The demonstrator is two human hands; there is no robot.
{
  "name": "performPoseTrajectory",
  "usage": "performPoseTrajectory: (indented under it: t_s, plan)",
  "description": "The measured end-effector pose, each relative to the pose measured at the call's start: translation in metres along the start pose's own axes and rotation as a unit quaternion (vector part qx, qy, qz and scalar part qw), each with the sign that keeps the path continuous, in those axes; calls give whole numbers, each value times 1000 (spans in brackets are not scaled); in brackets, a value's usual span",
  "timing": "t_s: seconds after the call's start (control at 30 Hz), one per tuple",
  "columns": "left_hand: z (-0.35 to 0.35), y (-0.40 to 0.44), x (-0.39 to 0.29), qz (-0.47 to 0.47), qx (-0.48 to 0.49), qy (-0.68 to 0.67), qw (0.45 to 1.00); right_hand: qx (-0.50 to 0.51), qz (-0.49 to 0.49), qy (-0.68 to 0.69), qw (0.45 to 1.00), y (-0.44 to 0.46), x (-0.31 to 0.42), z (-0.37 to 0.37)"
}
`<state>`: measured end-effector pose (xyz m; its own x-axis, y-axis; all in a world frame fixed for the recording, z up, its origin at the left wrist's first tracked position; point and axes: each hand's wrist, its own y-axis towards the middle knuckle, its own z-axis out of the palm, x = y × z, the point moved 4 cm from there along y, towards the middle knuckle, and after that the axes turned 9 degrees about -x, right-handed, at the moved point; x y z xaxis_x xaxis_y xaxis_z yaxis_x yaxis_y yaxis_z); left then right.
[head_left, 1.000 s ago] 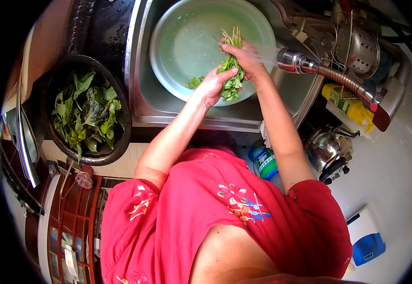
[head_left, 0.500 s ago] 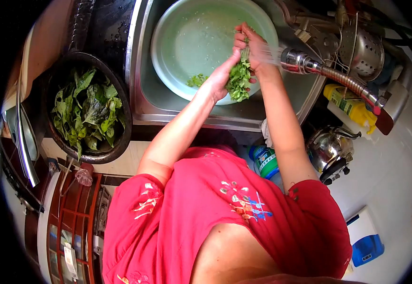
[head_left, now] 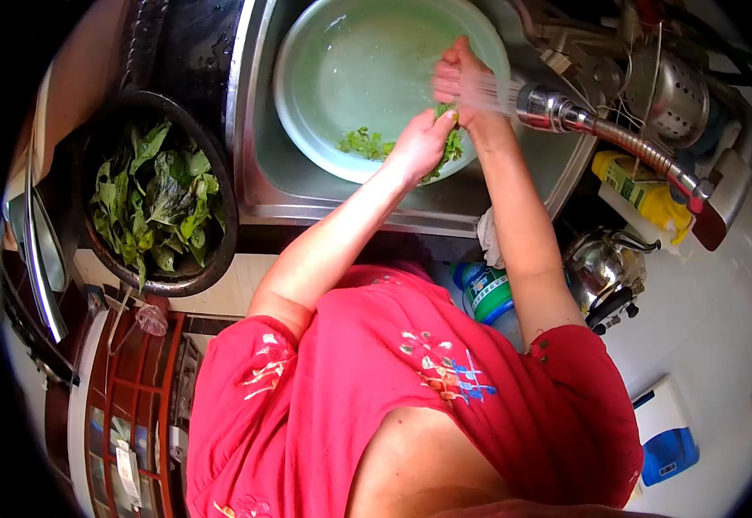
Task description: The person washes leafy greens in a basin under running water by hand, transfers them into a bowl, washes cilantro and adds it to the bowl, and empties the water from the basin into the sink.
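Observation:
My left hand point(head_left: 422, 145) is closed around a bunch of green herbs point(head_left: 453, 148), whose leaves hang out below it over the basin's near side. Water sprays from the shower-type faucet head point(head_left: 542, 109) onto my right hand point(head_left: 466, 85), which is closed just beyond the bunch, touching its upper end; the stems are hidden by fingers and spray. Both hands are over the pale green basin point(head_left: 307, 129), which holds water. Loose herb leaves point(head_left: 364, 143) float in it near the front rim.
The basin sits in a steel sink point(head_left: 259, 197). Left of it stands a dark pot point(head_left: 225, 226) of large green leaves point(head_left: 167, 197). To the right are a yellow bottle point(head_left: 663, 209), a metal kettle point(head_left: 602, 266) and a perforated steel holder point(head_left: 676, 97).
The bunch has gone from held upright in both hands to mostly covered by my left hand. My right hand has closed and risen slightly, and more loose leaves show in the basin.

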<state>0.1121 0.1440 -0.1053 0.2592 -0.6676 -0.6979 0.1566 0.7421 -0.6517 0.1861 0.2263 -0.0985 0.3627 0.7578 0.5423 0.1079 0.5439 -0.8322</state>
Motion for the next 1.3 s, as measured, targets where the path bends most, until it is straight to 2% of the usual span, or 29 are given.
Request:
performPoseTrajectory:
  t_s: [0.1, 0.2, 0.3, 0.47, 0.53, 0.6, 0.67, 0.73, 0.77, 0.8, 0.9, 0.93, 1.0, 1.1, 1.13, 1.3]
  plan:
    - [-1, 0, -3, -57, 41, -36, 997, 84, 2, 17, 996, 12, -4, -7]
    - [-3, -12, -17, -92, 10, -137, 986, 94, -23, 43, 994, -2, -2, 11]
    - [-10, -26, -18, -155, 63, -206, 964, 224, 51, 93, 969, 2, -15, 9]
    - [-11, -40, -22, -195, 82, -194, 958, 168, 65, 77, 981, -15, -29, -4]
    - [-8, -37, -16, -185, 99, -196, 958, 143, 60, 103, 983, -15, -29, -13]
    - [-5, -30, -18, -166, 93, -162, 968, 145, -34, -41, 988, -11, -25, -29]
    - [-3, -17, -25, -133, 62, -91, 985, 98, -99, -6, 990, 6, -35, -46]
    - [-3, 2, -20, 19, 3, 12, 1000, 12, -111, -22, 994, -23, -21, -37]
    - [-3, 7, -19, 95, -30, 63, 993, -29, -116, -30, 992, -36, -18, -32]
    - [-3, 4, -33, 185, -46, 195, 962, -31, -165, -1, 986, -40, -21, -28]
    - [0, 4, -20, 113, -78, 233, 963, -54, -126, -68, 988, -34, -30, -27]
    - [-1, 2, -19, 85, -56, 160, 982, -19, -132, 21, 991, -29, -31, -25]
    - [-2, -6, -22, 40, -25, 23, 999, 7, -96, 68, 993, -28, -27, -21]
    - [1, -20, -47, 12, -22, -142, 990, 24, -77, 112, 990, -26, -31, -18]
    - [3, -16, -48, 25, 2, -164, 986, 23, -65, 109, 992, -32, -32, -15]
    - [4, -17, -42, 2, -60, -182, 981, 53, -36, 17, 998, -49, -31, -19]
